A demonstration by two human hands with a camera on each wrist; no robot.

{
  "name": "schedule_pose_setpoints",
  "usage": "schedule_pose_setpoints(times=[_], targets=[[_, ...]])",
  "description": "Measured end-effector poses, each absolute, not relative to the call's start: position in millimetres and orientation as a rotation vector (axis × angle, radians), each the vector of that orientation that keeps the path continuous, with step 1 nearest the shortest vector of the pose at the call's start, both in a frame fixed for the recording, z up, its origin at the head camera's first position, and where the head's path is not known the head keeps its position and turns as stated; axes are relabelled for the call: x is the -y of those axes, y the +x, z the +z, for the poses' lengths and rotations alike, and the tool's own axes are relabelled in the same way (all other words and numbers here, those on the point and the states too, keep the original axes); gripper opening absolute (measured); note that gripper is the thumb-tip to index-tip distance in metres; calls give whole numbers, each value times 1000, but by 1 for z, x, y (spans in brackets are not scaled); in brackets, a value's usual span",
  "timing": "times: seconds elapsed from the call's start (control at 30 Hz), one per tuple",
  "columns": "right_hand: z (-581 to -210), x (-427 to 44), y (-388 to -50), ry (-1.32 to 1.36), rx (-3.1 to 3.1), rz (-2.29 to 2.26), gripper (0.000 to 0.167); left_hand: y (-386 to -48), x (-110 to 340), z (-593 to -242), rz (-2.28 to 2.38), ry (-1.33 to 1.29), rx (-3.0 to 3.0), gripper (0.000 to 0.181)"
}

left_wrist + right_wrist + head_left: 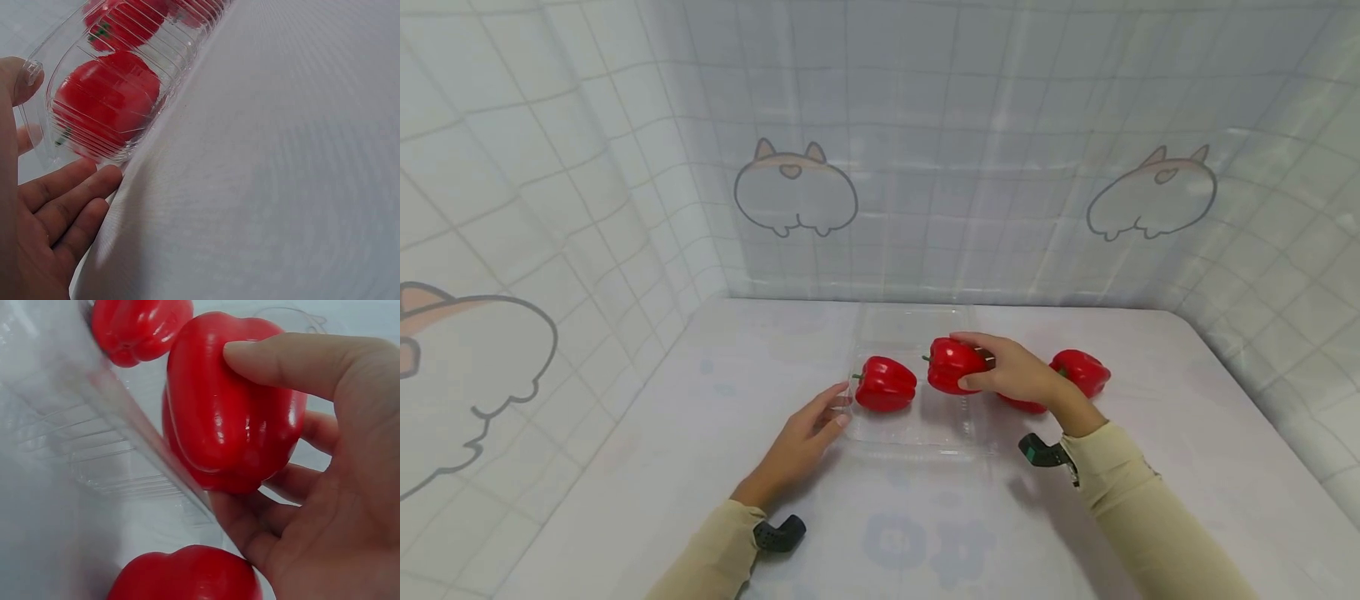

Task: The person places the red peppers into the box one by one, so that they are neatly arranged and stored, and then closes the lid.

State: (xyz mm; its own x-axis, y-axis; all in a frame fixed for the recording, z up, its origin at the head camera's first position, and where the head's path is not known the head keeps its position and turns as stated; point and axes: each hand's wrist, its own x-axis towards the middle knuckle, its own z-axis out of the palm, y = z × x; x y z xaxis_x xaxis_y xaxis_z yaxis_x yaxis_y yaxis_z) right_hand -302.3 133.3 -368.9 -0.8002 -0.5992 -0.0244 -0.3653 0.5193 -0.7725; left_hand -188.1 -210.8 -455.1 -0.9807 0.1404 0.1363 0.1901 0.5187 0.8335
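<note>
"Above the right half of the clear container (934, 421), what do we make out?"

"We see the right hand (1018, 371) gripping a red pepper (953, 367), thumb on the side nearer us and fingers round the far side. That hand is much closer to it than the left."

"And how does its long axis lie?"

"Roughly across our view, stem (926, 358) pointing left, towards the seated pepper (886, 385) in the container's left half. We see a small gap between those 2, and the held 1 looks raised off the container floor; how high, we can't tell."

"So what about the left hand (801, 437)?"

"Nothing in its grasp that we can see: fingers apart and fairly straight, resting against the container's left end, with the thumb by the rim corner."

"Do we have other peppers nearby?"

"2, both right of the container: a far pepper (1086, 372) on the table (850, 500), and a half-hidden pepper (1024, 406) partly behind the right hand. The lid (913, 327) lies folded back behind."

"Which relation matters most, as we judge it?"

"That bare patch of floor right of the seated pepper, almost directly below the held 1."
</note>
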Motion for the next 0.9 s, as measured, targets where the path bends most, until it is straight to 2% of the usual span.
schedule_pose_setpoints(times=[0.9], targets=[[-366, -122, -301, -769, -2525, -1025, 72, -190, 211, -455, -1459, -296, 2684, 56]])
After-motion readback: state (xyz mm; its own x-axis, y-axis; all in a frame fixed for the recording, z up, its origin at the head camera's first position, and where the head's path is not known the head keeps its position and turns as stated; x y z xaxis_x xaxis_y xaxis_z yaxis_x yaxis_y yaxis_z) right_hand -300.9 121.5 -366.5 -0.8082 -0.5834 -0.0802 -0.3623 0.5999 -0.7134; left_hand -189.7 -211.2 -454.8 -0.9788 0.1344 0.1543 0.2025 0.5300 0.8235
